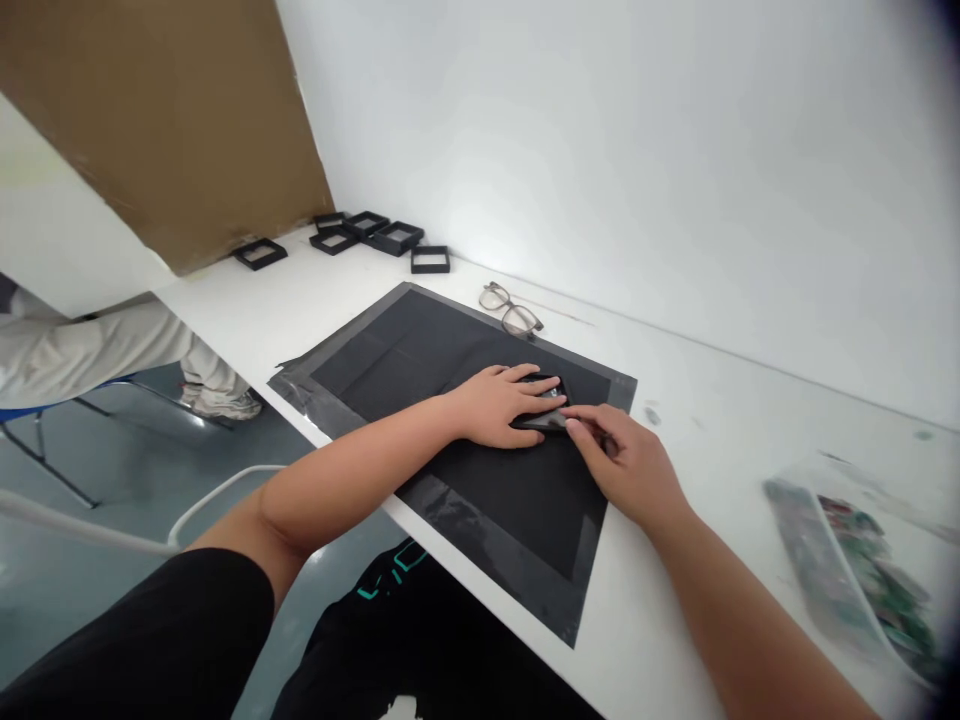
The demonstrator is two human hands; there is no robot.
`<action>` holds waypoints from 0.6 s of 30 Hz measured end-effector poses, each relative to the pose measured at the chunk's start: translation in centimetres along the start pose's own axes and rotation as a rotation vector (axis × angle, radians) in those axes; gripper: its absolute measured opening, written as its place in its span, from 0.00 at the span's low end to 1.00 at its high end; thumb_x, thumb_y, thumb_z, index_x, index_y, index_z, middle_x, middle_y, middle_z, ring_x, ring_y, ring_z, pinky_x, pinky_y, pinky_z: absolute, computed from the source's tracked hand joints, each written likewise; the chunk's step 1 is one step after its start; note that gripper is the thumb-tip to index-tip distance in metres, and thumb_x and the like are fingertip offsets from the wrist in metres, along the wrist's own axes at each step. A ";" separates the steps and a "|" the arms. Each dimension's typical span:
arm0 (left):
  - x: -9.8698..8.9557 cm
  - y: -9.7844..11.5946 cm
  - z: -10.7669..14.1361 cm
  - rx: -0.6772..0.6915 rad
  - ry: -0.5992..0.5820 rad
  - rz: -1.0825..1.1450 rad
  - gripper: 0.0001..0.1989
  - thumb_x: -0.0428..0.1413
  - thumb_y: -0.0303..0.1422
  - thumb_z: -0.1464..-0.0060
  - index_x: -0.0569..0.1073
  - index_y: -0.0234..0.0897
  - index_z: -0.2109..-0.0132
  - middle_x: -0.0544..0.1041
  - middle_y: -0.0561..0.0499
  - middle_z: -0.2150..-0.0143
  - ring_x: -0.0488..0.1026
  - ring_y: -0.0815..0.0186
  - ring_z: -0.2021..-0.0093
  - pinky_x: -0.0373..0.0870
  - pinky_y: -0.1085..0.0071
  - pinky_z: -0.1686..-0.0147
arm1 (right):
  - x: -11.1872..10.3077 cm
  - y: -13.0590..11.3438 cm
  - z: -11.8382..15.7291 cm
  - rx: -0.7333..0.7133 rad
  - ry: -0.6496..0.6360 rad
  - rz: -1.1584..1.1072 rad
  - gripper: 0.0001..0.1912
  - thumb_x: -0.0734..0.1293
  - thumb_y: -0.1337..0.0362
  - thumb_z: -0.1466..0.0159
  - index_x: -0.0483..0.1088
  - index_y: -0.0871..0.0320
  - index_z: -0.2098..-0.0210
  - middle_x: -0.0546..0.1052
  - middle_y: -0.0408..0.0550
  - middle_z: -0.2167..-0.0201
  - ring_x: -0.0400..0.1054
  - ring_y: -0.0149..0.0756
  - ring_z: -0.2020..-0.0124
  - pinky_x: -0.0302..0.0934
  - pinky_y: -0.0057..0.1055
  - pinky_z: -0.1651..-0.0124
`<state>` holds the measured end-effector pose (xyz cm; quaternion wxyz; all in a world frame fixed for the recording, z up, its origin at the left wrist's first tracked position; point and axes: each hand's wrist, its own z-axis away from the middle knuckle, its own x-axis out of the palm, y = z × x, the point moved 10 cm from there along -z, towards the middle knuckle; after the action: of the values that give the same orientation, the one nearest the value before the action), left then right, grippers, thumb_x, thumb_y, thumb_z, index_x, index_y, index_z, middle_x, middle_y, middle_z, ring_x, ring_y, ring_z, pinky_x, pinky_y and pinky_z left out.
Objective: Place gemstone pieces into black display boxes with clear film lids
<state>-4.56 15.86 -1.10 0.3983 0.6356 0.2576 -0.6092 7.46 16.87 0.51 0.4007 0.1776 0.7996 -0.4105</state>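
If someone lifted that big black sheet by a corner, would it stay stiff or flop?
Probably flop: the black sheet looks thin and creased. Its shiny border suggests it might slide fairly easily. However, the left hand and the small black frame on top would likely weigh it down.

The short sleeve [165,630] is black, the lap clothing [427,640] black with teal markings [410,555].

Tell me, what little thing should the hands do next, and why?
Perhaps the right hand should feel gently along the edge of the small black frame. It is already at that edge, and the left hand lies spread over the frame, so it could steady it on the dark mat.
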 end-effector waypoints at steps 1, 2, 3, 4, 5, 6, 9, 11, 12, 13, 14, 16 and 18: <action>-0.1 -0.5 0.2 -0.036 0.011 -0.011 0.34 0.48 0.50 0.36 0.54 0.47 0.27 0.49 0.54 0.23 0.46 0.50 0.23 0.55 0.45 0.29 | 0.0 0.0 0.0 -0.001 0.000 0.009 0.16 0.62 0.52 0.30 0.77 0.52 0.56 0.75 0.44 0.71 0.67 0.36 0.74 0.63 0.35 0.67; -0.3 -1.3 0.4 -0.083 0.022 -0.021 0.34 0.47 0.50 0.36 0.54 0.47 0.27 0.49 0.53 0.23 0.47 0.48 0.23 0.56 0.45 0.30 | 0.1 -0.1 0.1 -0.005 -0.005 0.020 0.16 0.62 0.52 0.30 0.77 0.52 0.54 0.75 0.44 0.71 0.68 0.36 0.73 0.64 0.35 0.66; -0.6 -2.3 0.7 -0.142 0.036 -0.031 0.34 0.47 0.51 0.36 0.55 0.46 0.27 0.50 0.52 0.23 0.49 0.47 0.24 0.58 0.44 0.31 | 0.3 -0.2 0.1 -0.013 -0.016 0.033 0.16 0.62 0.51 0.30 0.77 0.52 0.53 0.75 0.45 0.70 0.68 0.37 0.73 0.65 0.36 0.66; -1.0 -3.6 1.1 -0.212 0.053 -0.041 0.34 0.48 0.51 0.36 0.55 0.46 0.27 0.51 0.50 0.23 0.50 0.45 0.25 0.59 0.43 0.32 | 0.4 -0.3 0.2 -0.023 -0.031 0.048 0.17 0.62 0.51 0.31 0.77 0.51 0.53 0.76 0.45 0.69 0.69 0.37 0.71 0.65 0.36 0.65; -1.4 -5.0 1.6 -0.292 0.072 -0.051 0.34 0.48 0.51 0.35 0.56 0.45 0.27 0.52 0.48 0.24 0.51 0.43 0.26 0.59 0.41 0.33 | 0.6 -0.5 0.2 -0.033 -0.047 0.062 0.17 0.62 0.51 0.31 0.77 0.51 0.52 0.76 0.45 0.68 0.69 0.37 0.70 0.65 0.36 0.65; -1.8 -6.7 2.2 -0.378 0.093 -0.060 0.33 0.48 0.50 0.35 0.57 0.44 0.28 0.53 0.45 0.24 0.52 0.41 0.26 0.60 0.40 0.34 | 0.7 -0.6 0.2 -0.043 -0.061 0.076 0.17 0.62 0.50 0.31 0.77 0.50 0.51 0.76 0.45 0.67 0.70 0.38 0.69 0.65 0.36 0.66; -3.3 -11.9 5.0 -0.620 0.167 -0.094 0.28 0.51 0.48 0.34 0.63 0.43 0.32 0.60 0.40 0.28 0.60 0.45 0.30 0.64 0.41 0.36 | 1.1 -0.7 0.3 -0.056 -0.095 0.111 0.18 0.61 0.50 0.31 0.77 0.49 0.51 0.76 0.45 0.65 0.70 0.37 0.69 0.65 0.34 0.69; -4.2 -15.2 7.5 -0.749 0.227 -0.121 0.23 0.55 0.43 0.35 0.68 0.38 0.38 0.68 0.41 0.35 0.69 0.54 0.38 0.70 0.48 0.39 | 1.2 -0.6 0.4 -0.061 -0.114 0.128 0.18 0.61 0.49 0.30 0.77 0.48 0.51 0.76 0.45 0.64 0.71 0.37 0.69 0.64 0.33 0.71; -4.7 -16.8 9.0 -0.810 0.260 -0.135 0.21 0.56 0.42 0.35 0.69 0.37 0.40 0.70 0.42 0.38 0.71 0.56 0.41 0.72 0.50 0.41 | 1.3 -0.6 0.4 -0.064 -0.122 0.135 0.18 0.61 0.49 0.30 0.77 0.48 0.51 0.77 0.45 0.63 0.72 0.37 0.68 0.64 0.32 0.71; -5.1 -18.3 10.7 -0.871 0.292 -0.148 0.21 0.56 0.41 0.35 0.70 0.36 0.41 0.72 0.42 0.40 0.72 0.57 0.43 0.74 0.52 0.43 | 1.4 -0.6 0.3 -0.066 -0.130 0.140 0.18 0.61 0.49 0.30 0.77 0.48 0.51 0.77 0.45 0.62 0.72 0.37 0.67 0.64 0.32 0.71; -5.5 -19.8 12.5 -0.933 0.328 -0.162 0.20 0.56 0.41 0.35 0.70 0.37 0.41 0.72 0.43 0.40 0.73 0.58 0.44 0.75 0.53 0.44 | 1.5 -0.6 0.3 -0.069 -0.136 0.144 0.19 0.60 0.48 0.30 0.77 0.48 0.51 0.77 0.45 0.62 0.73 0.37 0.67 0.64 0.32 0.71; -6.2 -22.5 16.4 -1.046 0.397 -0.183 0.20 0.56 0.41 0.35 0.70 0.36 0.41 0.72 0.43 0.41 0.73 0.58 0.44 0.75 0.53 0.45 | 1.6 -0.7 0.3 -0.071 -0.146 0.149 0.19 0.60 0.48 0.30 0.77 0.48 0.51 0.77 0.45 0.61 0.73 0.37 0.68 0.65 0.32 0.71; -6.5 -25.0 20.3 -1.145 0.452 -0.191 0.19 0.56 0.41 0.35 0.71 0.36 0.42 0.73 0.43 0.41 0.74 0.59 0.45 0.76 0.54 0.46 | 1.7 -0.7 0.3 -0.071 -0.151 0.150 0.19 0.59 0.47 0.30 0.77 0.48 0.52 0.78 0.45 0.61 0.74 0.37 0.68 0.66 0.33 0.71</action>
<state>-37.22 13.96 1.71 0.5553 0.4087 0.6769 -0.2576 6.11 16.12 -0.52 0.4956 0.1912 0.7655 -0.3630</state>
